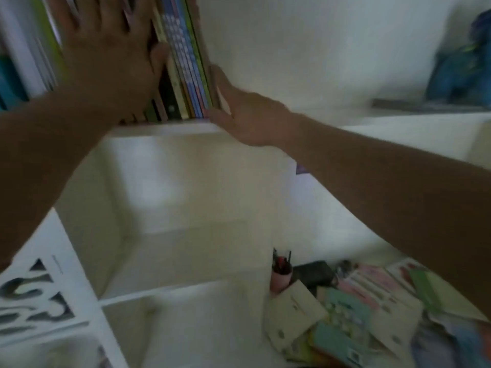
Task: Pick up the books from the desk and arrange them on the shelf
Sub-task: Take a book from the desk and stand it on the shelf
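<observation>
The left hand (106, 46) lies flat with straight, spread fingers against the spines of the row of upright books with green, blue, cream and dark spines (183, 62) on the white upper shelf board (170, 127). Its thumb reaches toward the blue spines. The right hand (239, 112) is also flat and open, palm pressed against the right end of the same row, thumb low near the shelf board; it grips nothing. Together the hands bracket the row from the front and from the right.

Left of the left hand, more thin green and white spines (45, 49) stand on the same shelf, partly covered by the hand and cut off by the top edge. Below the board is a white open shelf compartment (172, 208). At lower left a white panel with cut-out letter shapes (34, 301) runs out of view.

Under the right forearm, low on the right, the scattered pile of pastel and cream books and booklets (353, 314) lies on the tabletop (239, 328), well apart from the shelf row. Beside the pile stands a pink pen cup (281, 281) with dark pens, and behind it a dark flat object (314, 273) too blurred to identify. At upper right a blue bundle (465, 62) sits on a ledge, blurred. The whole view is smeared, so no titles can be read.
</observation>
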`<state>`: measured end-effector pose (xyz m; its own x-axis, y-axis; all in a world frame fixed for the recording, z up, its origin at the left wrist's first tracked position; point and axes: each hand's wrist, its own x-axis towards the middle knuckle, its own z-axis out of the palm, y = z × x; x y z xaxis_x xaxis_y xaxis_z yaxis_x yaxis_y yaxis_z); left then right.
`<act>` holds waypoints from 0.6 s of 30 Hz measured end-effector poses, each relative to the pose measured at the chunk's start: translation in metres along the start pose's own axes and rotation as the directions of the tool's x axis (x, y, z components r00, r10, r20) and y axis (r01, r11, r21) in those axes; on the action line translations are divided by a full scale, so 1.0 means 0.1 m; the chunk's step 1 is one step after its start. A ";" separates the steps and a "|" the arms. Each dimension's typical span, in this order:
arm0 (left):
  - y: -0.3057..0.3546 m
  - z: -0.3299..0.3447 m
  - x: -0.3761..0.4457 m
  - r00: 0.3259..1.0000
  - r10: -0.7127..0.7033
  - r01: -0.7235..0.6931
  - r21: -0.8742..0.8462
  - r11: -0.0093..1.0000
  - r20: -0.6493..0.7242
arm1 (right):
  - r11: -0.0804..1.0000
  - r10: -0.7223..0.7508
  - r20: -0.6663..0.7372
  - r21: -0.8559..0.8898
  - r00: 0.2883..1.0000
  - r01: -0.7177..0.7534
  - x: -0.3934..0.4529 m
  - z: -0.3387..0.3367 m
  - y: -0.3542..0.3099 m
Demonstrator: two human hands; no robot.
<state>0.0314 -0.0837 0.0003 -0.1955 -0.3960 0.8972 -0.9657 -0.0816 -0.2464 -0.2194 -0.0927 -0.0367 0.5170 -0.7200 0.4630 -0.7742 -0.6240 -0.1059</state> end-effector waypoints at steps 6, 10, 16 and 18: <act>0.31 0.36 -0.44 0.975 -0.136 0.167 -0.178 0.970 0.176 | 0.985 -0.124 -0.007 -0.122 0.992 0.122 0.00 0.08 0.06; 0.98 0.25 -1.06 0.975 -0.159 0.197 -0.280 0.940 0.155 | 0.968 -0.194 -0.129 -0.189 0.973 0.168 -0.13 0.12 0.11; 2.64 -0.19 -2.23 0.941 -0.199 0.338 -0.715 0.611 0.275 | 0.850 -0.462 -0.443 0.025 0.769 0.526 -1.11 0.61 1.13; 3.03 -0.05 -2.62 0.906 -0.187 0.415 -0.706 0.573 0.381 | 0.901 -0.283 -0.401 0.199 0.871 0.385 -1.73 1.00 1.70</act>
<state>-0.2107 0.0004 -0.3080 0.0684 -0.6916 0.7190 -0.7553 0.4349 0.4902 -0.4042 -0.1045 -0.2224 0.5234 -0.3288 0.7861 -0.4261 -0.8999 -0.0928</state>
